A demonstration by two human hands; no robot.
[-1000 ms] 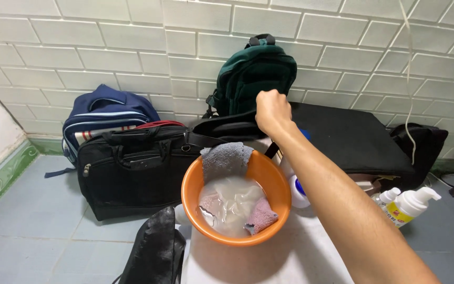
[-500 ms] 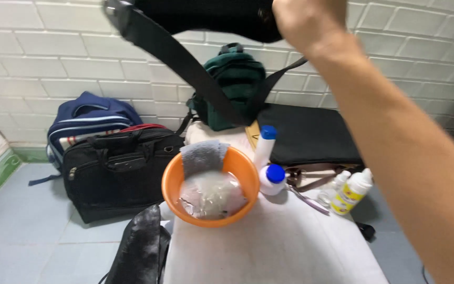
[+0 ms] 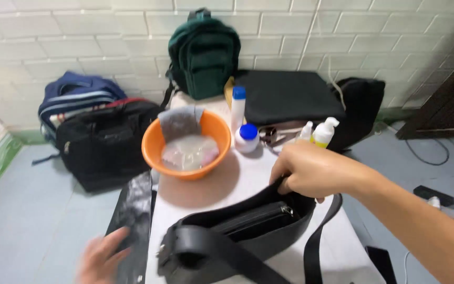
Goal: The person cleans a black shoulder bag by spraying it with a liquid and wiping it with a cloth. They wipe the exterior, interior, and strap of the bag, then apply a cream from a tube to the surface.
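The black shoulder bag lies on the white table, at the near end, its wide strap looped across the front and a second length of strap hanging down over the table's right side; I can see a zip pull on its upper face, and the zip looks closed, though I cannot be sure along its whole run. My right hand is closed over the bag's top right edge, fingers curled down around the rim, so it has a firm hold there; my left hand is blurred at the lower left, fingers spread loosely, holding nothing that I can make out and lying just beside a dark glossy sheet that hangs off the table's left edge.

As I judge it, the bag is set down on the table and steadied, but not opened; nothing from the basin or the bottles is on it, so any cleaning looks not yet begun.

Behind the bag stands an orange basin with cloudy water and a grey cloth draped over its far rim; just to its right a tall white bottle with a blue cap, a squat white jar with a blue lid, and farther right two small pump bottles. A flat black case lies at the far end; a green backpack leans on the tiled wall; on the floor to the left sit a black holdall and a blue bag.
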